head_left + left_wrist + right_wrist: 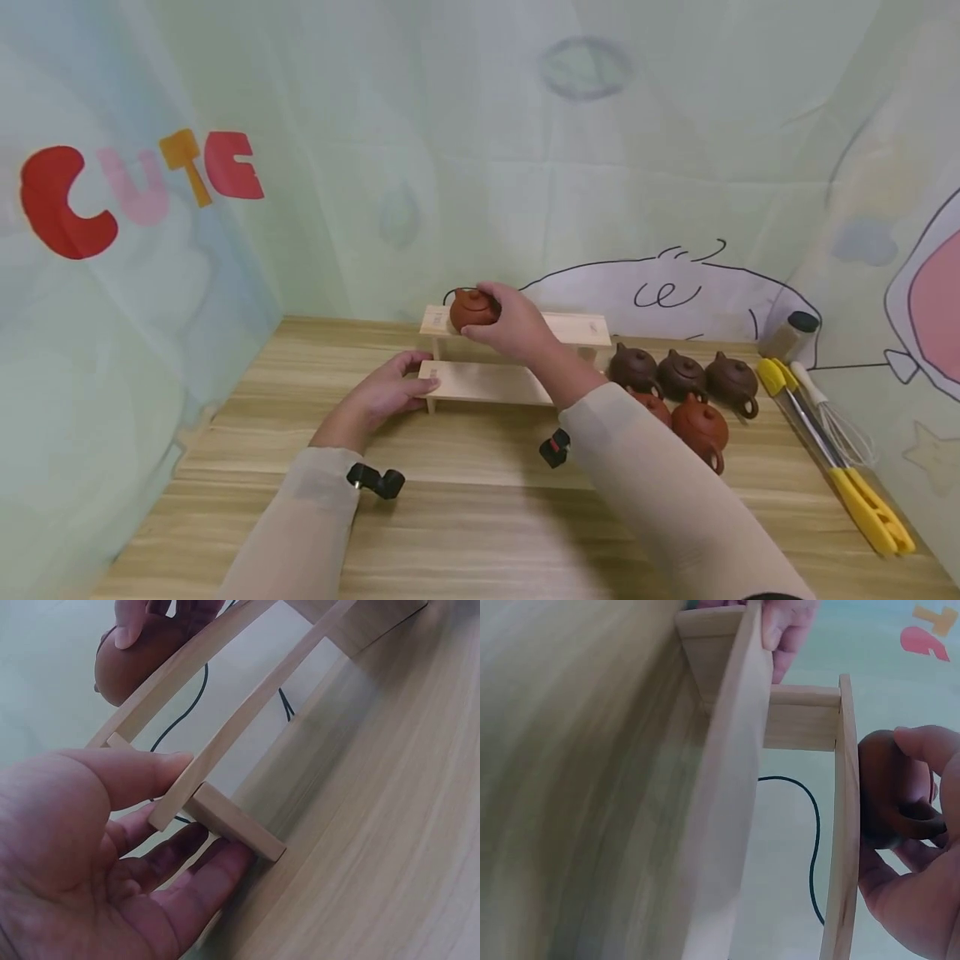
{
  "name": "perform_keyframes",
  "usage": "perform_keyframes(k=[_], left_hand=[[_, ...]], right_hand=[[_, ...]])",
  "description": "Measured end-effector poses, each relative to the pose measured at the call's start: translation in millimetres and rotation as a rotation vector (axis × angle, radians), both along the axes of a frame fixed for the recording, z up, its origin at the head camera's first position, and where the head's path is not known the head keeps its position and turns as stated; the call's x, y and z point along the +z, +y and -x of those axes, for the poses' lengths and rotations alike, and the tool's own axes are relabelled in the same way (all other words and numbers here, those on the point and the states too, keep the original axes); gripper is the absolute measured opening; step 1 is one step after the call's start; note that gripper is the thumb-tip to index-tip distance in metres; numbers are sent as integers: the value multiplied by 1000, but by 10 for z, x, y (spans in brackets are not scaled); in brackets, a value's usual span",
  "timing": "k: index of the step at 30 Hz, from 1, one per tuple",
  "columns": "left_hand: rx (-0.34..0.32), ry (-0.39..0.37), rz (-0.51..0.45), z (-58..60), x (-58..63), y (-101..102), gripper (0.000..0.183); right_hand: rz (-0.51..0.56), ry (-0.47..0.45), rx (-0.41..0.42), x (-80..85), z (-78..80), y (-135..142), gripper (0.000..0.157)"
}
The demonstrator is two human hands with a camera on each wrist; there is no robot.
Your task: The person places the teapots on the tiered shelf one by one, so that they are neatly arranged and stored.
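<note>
A reddish-brown clay teapot [471, 310] sits at the left end of the upper tier of a two-tier wooden stand [491, 382]. My right hand [516, 325] holds it from the right, fingers and thumb around its body. In the right wrist view, the teapot [885, 787] meets the upper board, its handle toward my palm. My left hand [386, 390] grips the left end of the lower tier. The left wrist view shows its thumb on the board [225, 742] and its other fingers beneath, by the support leg [238, 823].
Right of the stand are three dark brown teapots [681, 375] and two reddish ones [700, 425], one partly behind my right sleeve. Farther right lie yellow-handled tongs [855, 492] and a whisk [843, 425]. A dark-lidded jar [791, 335] stands in the back corner by the printed cloth wall.
</note>
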State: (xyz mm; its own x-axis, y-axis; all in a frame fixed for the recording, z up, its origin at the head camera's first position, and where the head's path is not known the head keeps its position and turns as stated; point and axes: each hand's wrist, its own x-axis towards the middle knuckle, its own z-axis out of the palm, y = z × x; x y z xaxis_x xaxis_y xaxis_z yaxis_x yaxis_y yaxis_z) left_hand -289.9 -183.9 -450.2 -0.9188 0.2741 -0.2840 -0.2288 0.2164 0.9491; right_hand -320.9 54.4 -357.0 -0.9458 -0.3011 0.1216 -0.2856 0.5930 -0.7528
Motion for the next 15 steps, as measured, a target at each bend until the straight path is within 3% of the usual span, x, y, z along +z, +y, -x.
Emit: perform_keyframes(k=[8, 15], left_hand=[[4, -3, -7, -23, -7, 16, 65], [9, 8, -25, -21, -21, 19, 64]], right_hand=[[36, 89, -35, -46, -340, 223, 76], [80, 25, -77, -20, -703, 563, 74]])
